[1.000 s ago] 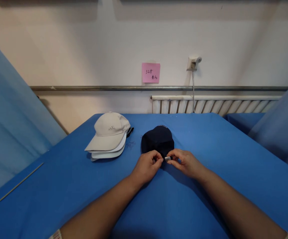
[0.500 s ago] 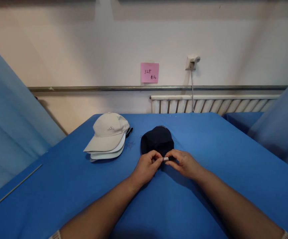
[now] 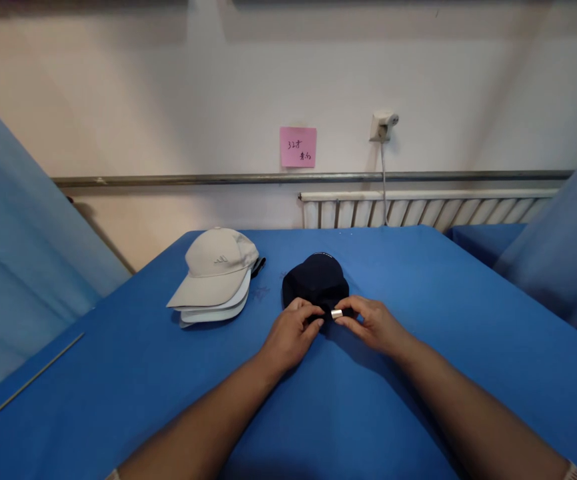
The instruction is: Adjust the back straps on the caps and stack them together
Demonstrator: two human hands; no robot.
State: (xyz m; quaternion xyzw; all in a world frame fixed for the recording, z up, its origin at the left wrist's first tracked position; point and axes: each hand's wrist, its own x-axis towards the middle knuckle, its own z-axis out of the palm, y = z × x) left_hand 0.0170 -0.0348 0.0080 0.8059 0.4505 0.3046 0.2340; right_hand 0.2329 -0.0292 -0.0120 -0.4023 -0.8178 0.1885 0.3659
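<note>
A dark navy cap (image 3: 316, 280) lies on the blue table with its back strap side toward me. My right hand (image 3: 371, 323) pinches a small shiny metal buckle (image 3: 337, 314) between thumb and forefinger, at the near edge of the cap. Just left of it, my left hand (image 3: 296, 331) has its thumb and fingers closed on the dark strap at the cap's back; the strap itself is mostly hidden by the fingers. The two hands are close together with a narrow gap between their fingertips.
A stack of caps, a beige one (image 3: 216, 257) on top of white ones, stands left of the navy cap. A thin stick (image 3: 38, 373) lies near the table's left edge. Blue curtains (image 3: 13, 247) hang at both sides. Behind the blue table (image 3: 168, 400) are a radiator and wall.
The buckle turned pale edge-on between both hands half a second ago; now its shiny face shows again in my right hand. My left fingertips have drawn slightly away from it.
</note>
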